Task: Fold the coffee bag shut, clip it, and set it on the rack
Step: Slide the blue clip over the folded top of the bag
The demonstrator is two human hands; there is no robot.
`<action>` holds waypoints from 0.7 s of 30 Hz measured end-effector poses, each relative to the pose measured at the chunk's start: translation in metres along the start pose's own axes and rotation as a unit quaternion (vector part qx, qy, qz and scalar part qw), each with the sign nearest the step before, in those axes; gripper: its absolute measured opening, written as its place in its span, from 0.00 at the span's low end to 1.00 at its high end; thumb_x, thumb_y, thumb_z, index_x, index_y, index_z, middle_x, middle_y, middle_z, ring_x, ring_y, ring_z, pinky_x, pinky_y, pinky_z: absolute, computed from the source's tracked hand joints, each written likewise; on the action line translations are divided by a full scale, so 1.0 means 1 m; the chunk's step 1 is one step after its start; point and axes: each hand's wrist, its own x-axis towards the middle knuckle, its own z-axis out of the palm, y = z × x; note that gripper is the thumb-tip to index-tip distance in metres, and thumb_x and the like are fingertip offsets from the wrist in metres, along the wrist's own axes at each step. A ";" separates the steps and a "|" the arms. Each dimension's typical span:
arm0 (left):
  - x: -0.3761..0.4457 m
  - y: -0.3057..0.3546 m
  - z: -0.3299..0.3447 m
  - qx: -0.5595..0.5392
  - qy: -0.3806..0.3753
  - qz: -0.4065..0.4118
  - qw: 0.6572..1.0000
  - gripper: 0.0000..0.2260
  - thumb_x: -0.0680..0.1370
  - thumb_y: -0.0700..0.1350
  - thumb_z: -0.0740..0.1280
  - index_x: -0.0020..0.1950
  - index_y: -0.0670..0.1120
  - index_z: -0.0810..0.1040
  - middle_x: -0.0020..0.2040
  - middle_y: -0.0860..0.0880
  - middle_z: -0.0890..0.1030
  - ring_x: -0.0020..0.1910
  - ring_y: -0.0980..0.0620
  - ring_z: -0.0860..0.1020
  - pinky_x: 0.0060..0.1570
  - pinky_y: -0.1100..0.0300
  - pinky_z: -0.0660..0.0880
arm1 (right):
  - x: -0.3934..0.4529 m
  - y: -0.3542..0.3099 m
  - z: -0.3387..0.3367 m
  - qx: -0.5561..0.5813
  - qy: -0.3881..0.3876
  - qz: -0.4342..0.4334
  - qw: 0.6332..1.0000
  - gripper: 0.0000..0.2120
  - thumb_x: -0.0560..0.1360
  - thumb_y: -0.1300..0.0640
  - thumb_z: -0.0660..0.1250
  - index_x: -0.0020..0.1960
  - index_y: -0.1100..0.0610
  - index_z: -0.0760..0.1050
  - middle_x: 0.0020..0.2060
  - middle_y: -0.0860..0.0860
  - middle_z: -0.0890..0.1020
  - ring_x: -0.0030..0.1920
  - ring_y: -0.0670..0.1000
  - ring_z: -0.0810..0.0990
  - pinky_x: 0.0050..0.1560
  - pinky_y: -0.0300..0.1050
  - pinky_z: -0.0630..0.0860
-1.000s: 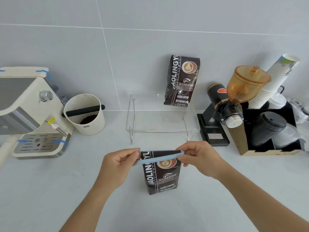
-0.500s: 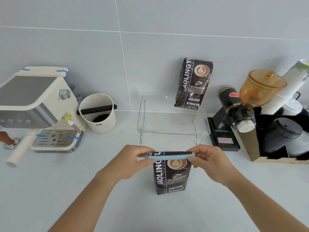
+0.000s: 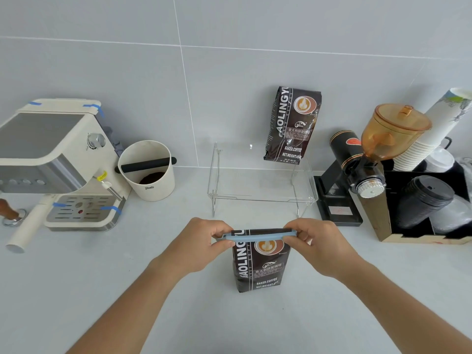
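Note:
A dark brown coffee bag (image 3: 259,267) stands upright on the grey counter in front of me, its top folded over. A long light-blue clip (image 3: 258,236) lies level across the fold. My left hand (image 3: 201,245) pinches the clip's left end and my right hand (image 3: 319,245) pinches its right end. Behind the bag stands a clear acrylic rack (image 3: 263,198). A second, identical coffee bag (image 3: 293,126) stands on the rack's back right, leaning on the wall.
A cream espresso machine (image 3: 56,164) and a cream knock box (image 3: 148,172) sit at the left. A black grinder with an amber hopper (image 3: 378,154), stacked paper cups (image 3: 434,131) and black lids in an organiser (image 3: 429,200) crowd the right. A tamper (image 3: 10,215) lies far left.
The clip has come down level and closed across the bag's folded top, with both hands nearer the bag. My view has shifted, bringing more of the espresso machine into sight.

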 end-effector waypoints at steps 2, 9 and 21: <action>-0.002 0.001 0.001 -0.001 0.013 0.017 1.000 0.03 0.74 0.45 0.72 0.46 0.53 0.84 0.38 0.57 0.84 0.22 0.54 0.69 0.27 0.70 0.66 | -0.001 0.000 0.001 -0.017 0.007 -0.011 1.000 0.02 0.73 0.56 0.72 0.45 0.50 0.82 0.32 0.47 0.83 0.37 0.47 0.79 0.36 0.37 0.75; -0.005 0.005 0.002 0.000 0.023 0.023 0.999 0.04 0.74 0.44 0.72 0.47 0.51 0.85 0.39 0.56 0.84 0.20 0.58 0.69 0.26 0.73 0.65 | -0.004 0.000 0.002 -0.021 0.012 -0.013 1.000 0.04 0.72 0.56 0.73 0.46 0.52 0.83 0.33 0.48 0.84 0.38 0.46 0.79 0.35 0.35 0.76; -0.006 -0.010 0.022 -0.220 0.001 -0.063 0.974 0.11 0.71 0.40 0.75 0.48 0.54 0.83 0.46 0.54 0.87 0.45 0.58 0.85 0.46 0.68 0.77 | -0.009 0.026 0.021 0.168 -0.078 0.113 0.976 0.21 0.70 0.57 0.74 0.53 0.33 0.77 0.48 0.36 0.84 0.50 0.42 0.82 0.45 0.37 0.81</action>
